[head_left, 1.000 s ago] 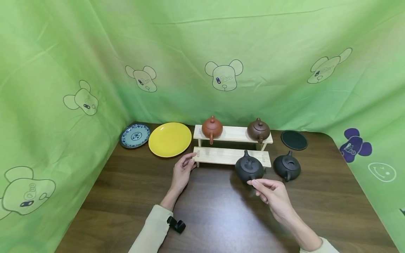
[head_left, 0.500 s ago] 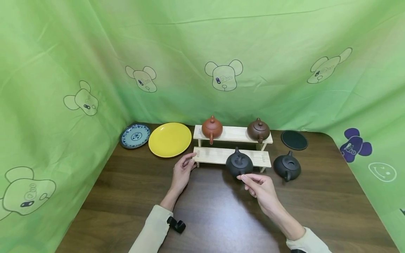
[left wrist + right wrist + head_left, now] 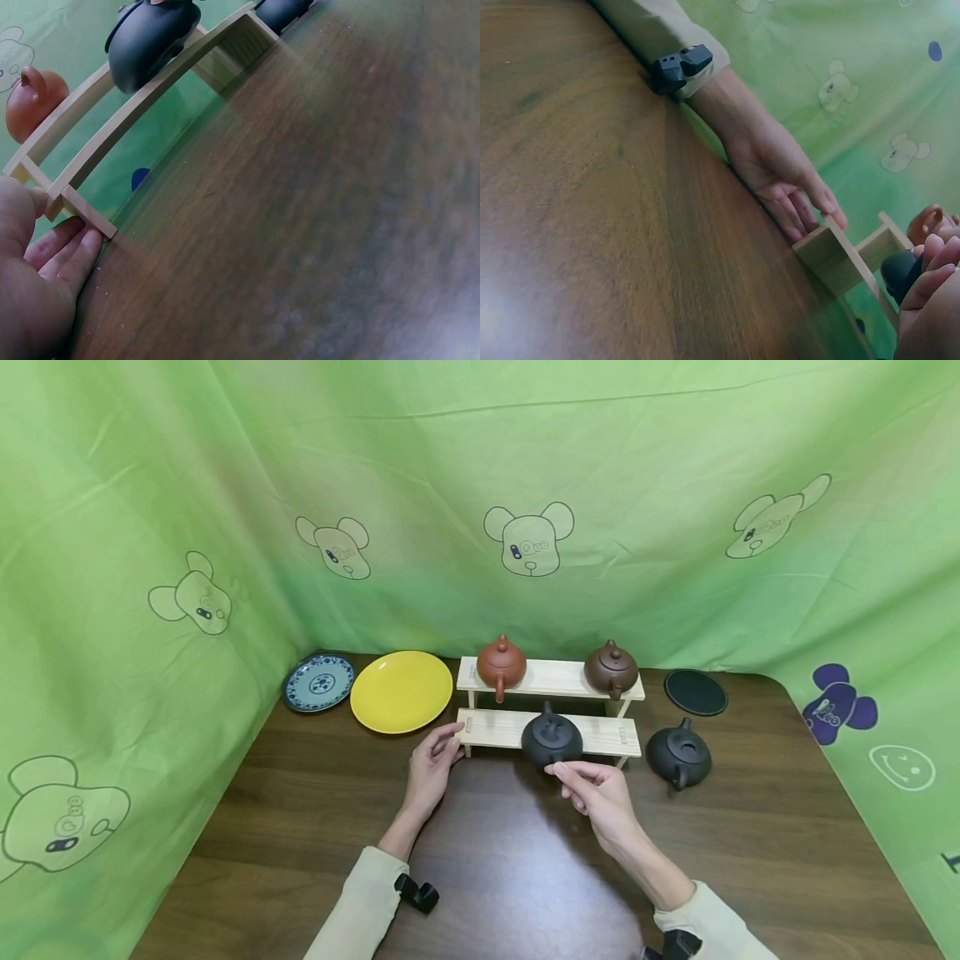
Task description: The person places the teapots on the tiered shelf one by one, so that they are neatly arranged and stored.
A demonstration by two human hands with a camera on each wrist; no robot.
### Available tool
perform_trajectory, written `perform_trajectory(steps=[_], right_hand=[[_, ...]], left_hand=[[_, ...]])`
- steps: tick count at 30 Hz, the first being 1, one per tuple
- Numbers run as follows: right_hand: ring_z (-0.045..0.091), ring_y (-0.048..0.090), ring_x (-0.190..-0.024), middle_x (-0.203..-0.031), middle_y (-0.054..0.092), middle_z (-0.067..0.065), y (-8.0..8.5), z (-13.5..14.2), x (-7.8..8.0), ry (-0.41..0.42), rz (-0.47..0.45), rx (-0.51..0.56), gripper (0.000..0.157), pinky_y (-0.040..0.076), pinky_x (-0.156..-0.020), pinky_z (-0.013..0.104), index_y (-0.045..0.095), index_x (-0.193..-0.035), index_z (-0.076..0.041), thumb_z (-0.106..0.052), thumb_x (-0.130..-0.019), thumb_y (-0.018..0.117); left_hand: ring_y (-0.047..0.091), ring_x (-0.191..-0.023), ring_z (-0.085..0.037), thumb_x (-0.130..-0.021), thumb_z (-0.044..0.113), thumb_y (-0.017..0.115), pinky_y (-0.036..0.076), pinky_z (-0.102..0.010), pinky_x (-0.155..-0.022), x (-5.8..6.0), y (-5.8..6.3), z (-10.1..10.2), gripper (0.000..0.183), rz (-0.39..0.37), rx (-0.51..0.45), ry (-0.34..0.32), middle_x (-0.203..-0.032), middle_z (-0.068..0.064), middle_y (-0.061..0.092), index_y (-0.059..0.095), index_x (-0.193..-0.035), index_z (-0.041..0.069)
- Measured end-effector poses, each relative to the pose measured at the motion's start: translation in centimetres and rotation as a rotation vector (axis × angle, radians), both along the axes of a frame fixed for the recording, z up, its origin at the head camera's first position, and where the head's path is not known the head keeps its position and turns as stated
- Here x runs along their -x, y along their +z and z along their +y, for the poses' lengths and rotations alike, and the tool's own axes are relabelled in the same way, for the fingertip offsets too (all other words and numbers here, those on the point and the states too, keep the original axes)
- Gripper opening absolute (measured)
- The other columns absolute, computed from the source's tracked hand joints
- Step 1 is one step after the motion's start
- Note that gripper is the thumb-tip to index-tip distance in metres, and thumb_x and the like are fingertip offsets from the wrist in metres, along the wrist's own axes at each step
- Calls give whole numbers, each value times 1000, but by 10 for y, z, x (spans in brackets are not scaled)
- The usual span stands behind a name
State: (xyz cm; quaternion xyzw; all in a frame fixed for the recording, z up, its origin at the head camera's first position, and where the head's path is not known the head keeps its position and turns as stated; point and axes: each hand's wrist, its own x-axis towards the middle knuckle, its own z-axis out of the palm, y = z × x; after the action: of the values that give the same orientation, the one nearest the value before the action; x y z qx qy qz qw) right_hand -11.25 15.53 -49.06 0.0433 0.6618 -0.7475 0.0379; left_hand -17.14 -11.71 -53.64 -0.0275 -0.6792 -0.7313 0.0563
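My right hand [image 3: 600, 802] pinches the handle of a black teapot [image 3: 552, 737], its spout pointing away. The teapot is at the front of the stand's lower tier; whether it touches the board I cannot tell. My left hand [image 3: 432, 770] holds the left end of the two-tier wooden stand [image 3: 487, 727]. In the right wrist view, the left thumb lies on the board's corner, with the fingers by the leg [image 3: 817, 251] below. On the upper tier sit a reddish-orange teapot [image 3: 501, 664] at left and a dark brown teapot [image 3: 611, 670] at right.
Another black teapot [image 3: 679, 756] sits on the table right of the stand, with a dark round coaster [image 3: 696, 692] behind it. Left of the stand lie a yellow plate [image 3: 402, 692] and a blue patterned plate [image 3: 320, 683]. Green cloth [image 3: 420, 485] encloses the table's back and sides.
My right hand has carried the black teapot leftward and slightly away from me, from the lower tier's right part towards its middle. The left hand has stayed at the stand's left end.
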Motion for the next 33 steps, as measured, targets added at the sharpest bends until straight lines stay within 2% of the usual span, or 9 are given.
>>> perform_trajectory(steps=[11,21,24,29,33], right_hand=[[2,44,-56,-66,63,-5,-1,-20,10,9,3,33,19,33,-49,11,81,-109,12,-5,-106,74],[1,46,-56,-68,67,-4,-5,-34,19,-9,7,67,13,33,-48,10,86,-101,1,-6,-104,76],[1,46,-55,-67,66,-5,-5,-39,22,-12,0,80,14,34,-48,11,85,-103,3,-8,-104,77],[2,45,-55,-66,65,-5,-5,-50,27,-34,-18,105,22,33,-48,11,81,-109,13,-8,-104,78],[2,46,-55,-66,66,-4,-4,-56,30,-44,-20,114,27,34,-48,11,79,-113,15,-10,-104,78]], left_hand=[[70,-129,-33,-112,-4,61,65,-35,-106,1,-1,-1,29,-1,-4,5,-144,-30,69,69,-139,-10],[71,-125,-35,-112,-5,60,66,-38,-106,0,0,0,29,1,15,3,-142,-31,69,68,-139,-11],[71,-126,-35,-112,-4,60,66,-38,-106,-1,0,0,29,5,15,7,-143,-31,69,68,-139,-11],[71,-125,-35,-112,-4,60,65,-37,-106,0,-1,-1,29,8,10,5,-143,-31,69,68,-139,-11],[72,-124,-33,-112,-5,61,66,-38,-105,0,1,0,29,9,11,4,-142,-31,69,68,-139,-11]])
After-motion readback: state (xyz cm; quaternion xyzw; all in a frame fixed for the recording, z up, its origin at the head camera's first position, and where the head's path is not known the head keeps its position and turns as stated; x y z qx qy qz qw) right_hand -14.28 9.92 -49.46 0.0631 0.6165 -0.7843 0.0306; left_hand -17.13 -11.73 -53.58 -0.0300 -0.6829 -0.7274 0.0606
